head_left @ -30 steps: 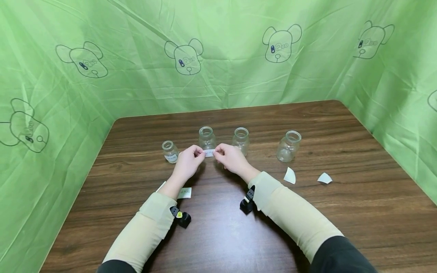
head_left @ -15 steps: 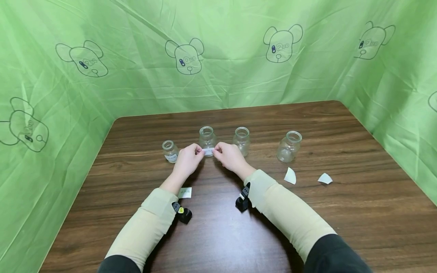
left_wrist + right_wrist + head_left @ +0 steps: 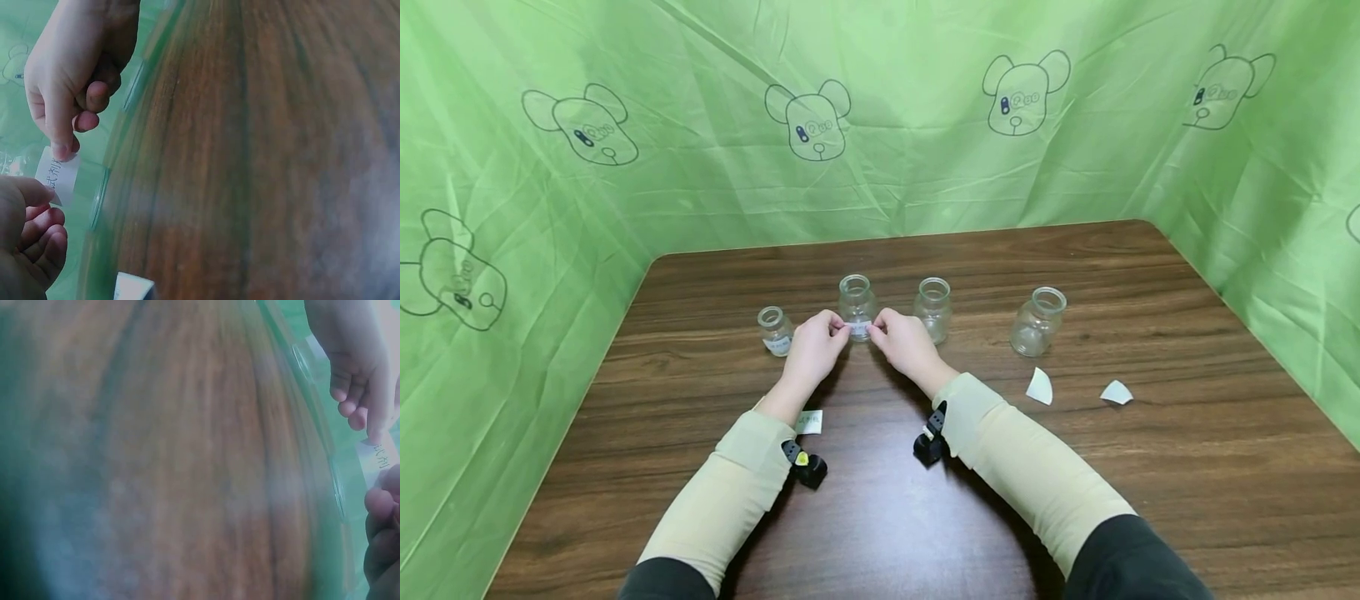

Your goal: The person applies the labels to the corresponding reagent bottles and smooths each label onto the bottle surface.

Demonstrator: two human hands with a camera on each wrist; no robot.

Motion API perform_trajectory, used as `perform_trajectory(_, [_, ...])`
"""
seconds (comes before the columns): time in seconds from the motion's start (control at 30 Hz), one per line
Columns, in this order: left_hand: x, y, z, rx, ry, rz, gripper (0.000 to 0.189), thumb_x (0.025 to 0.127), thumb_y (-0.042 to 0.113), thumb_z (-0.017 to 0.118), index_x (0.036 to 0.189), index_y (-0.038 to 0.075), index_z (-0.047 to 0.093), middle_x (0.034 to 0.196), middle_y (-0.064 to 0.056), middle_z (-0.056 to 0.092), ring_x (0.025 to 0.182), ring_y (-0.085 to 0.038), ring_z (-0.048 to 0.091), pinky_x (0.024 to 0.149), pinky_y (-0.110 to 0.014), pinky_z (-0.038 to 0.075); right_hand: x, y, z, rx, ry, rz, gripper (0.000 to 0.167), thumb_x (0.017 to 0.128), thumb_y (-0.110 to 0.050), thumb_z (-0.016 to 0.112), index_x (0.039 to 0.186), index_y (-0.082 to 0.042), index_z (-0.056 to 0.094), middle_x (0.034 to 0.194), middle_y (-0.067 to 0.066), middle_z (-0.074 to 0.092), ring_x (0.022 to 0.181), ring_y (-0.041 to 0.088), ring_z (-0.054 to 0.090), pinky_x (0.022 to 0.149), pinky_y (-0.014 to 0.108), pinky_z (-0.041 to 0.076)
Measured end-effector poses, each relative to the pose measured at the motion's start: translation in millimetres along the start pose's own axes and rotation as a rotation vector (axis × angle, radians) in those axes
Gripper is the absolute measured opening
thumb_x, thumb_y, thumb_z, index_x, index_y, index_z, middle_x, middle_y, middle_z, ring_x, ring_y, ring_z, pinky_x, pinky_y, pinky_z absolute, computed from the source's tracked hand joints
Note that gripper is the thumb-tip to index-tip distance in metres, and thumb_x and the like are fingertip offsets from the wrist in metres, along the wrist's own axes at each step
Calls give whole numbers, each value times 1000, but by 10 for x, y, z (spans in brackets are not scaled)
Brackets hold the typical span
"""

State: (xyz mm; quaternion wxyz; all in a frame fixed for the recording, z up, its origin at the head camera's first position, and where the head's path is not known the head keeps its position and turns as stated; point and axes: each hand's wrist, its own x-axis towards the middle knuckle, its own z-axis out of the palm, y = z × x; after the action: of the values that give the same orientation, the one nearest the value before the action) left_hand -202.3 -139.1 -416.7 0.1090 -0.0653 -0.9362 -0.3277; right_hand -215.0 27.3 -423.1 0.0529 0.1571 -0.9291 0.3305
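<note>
A small white paper label (image 3: 858,329) with written characters is stretched between both hands, in front of a clear glass jar (image 3: 855,293). My left hand (image 3: 812,346) pinches its left end between thumb and forefinger. The other end is pinched by my right hand (image 3: 907,340). In the left wrist view the label (image 3: 59,176) lies against the glass or just before it; I cannot tell which. Characters on the label (image 3: 379,460) also show in the right wrist view, partly covered by fingertips. Left of the hands stands a smaller jar (image 3: 775,332) bearing a white label.
Two more open glass jars stand to the right, one near (image 3: 933,307) and one farther (image 3: 1038,322). White paper pieces lie in front of them, one curved (image 3: 1040,387) and one beyond (image 3: 1117,392). Another label (image 3: 809,422) lies by the left wrist on the wooden table (image 3: 880,517).
Both hands have moved slightly forward with the label, bringing it over the lower front of the jar. The right forearm has shifted a little to the left. Both pinches are kept.
</note>
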Motion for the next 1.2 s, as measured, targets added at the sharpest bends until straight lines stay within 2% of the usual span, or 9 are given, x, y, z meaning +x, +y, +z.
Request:
perform_trajectory(0.13, [-9,2,-5,-13,0,-25,14,86,18,65,89,5,61,78,-5,64,71,-20,59,67,-36,47,-32,-11,-1,14,21,-6,16,90,-23,63,88,-9,55,60,-3,58,45,8,52,50,25,42])
perform_trajectory(0.23, [-28,13,-30,-20,-3,-48,21,85,19,66,98,4,58,79,-6,65,73,-22,61,68,-37,48,-52,-23,-14,52,41,-19,28,88,-22,65,102,-5,48,62,-1,58,46,10,52,47,26,42])
perform_trajectory(0.4, [-9,39,-56,-56,-17,-64,56,84,21,68,131,3,42,92,-10,68,85,-25,65,77,-40,50,-20,-42,-37,66,59,-35,64,87,-26,68,134,0,32,61,-1,56,47,12,52,45,26,41])
perform_trajectory(0.5, [6,47,-45,-48,-64,-61,73,86,26,68,144,8,28,108,-15,66,97,-30,63,84,-44,48,5,-37,-25,27,60,-34,75,87,-30,68,143,-3,27,58,-2,54,45,12,50,44,26,41])
perform_trajectory(0.6, [2,33,-32,-8,-101,-48,74,87,28,67,148,15,26,115,-17,63,100,-35,61,85,-49,46,15,-36,-6,-4,53,-41,73,87,-32,67,144,-6,28,56,0,53,44,15,50,44,28,41])
perform_trajectory(0.67, [-2,20,-37,10,-105,-35,68,89,29,65,146,18,29,112,-17,64,95,-36,63,80,-49,48,17,-43,-2,-21,50,-48,69,88,-33,66,143,-8,32,57,2,55,47,17,52,46,31,43])
perform_trajectory(0.83, [-1,-17,-106,4,-87,-9,58,89,29,65,139,17,39,107,-16,66,88,-32,65,71,-46,51,25,-61,-24,-76,58,-96,62,88,-34,64,138,-9,39,66,11,63,60,26,63,57,40,49])
perform_trajectory(1.03, [-12,-55,-198,30,-122,-17,53,87,28,67,134,15,45,113,-14,65,103,-32,61,82,-48,48,-7,-44,-64,-199,68,-231,55,89,-31,62,135,-10,42,61,13,61,58,29,63,53,39,50])
perform_trajectory(1.2, [-36,-66,-246,67,-142,43,48,88,25,65,131,13,46,111,-13,66,104,-33,60,85,-49,46,-44,-44,-84,-249,79,-269,50,91,-27,61,135,-11,44,59,11,61,52,26,60,48,38,48])
